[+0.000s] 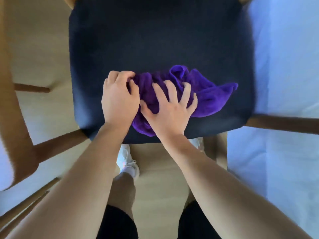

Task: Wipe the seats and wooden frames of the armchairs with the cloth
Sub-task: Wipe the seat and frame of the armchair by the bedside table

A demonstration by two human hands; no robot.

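— While both hands are down on the dark navy seat (155,37), where does the purple cloth (208,99) lie?

— Bunched up on the front half of the cushion, nearer its front edge than its back. Its folds spread out toward the right side.

— And the left hand (119,99)?

— It sits at the cloth's left end, knuckles up, with the fingers curled in and gripping a bunch of the fabric.

— The right hand (170,109)?

— It lies on top of the cloth, just beside the left one. The fingers are spread wide, their tips a little bent, and they press the fabric down onto the seat. The thumb lies on the cloth, pointing toward the left hand.

— What about the wooden frame (57,149)?

— Brown rails run out from both front corners of the seat, and a paler wooden arm (10,94) shows along the left edge. Both hands are apart from the wood, and the cloth touches only the cushion.

— Anything else down there?

— A white shoe (127,163) stands on the beige floor (158,163) just in front of the seat, and black shorts (117,223) show at the bottom. The view is somewhat blurred, so I cannot tell the fabric's finer texture.
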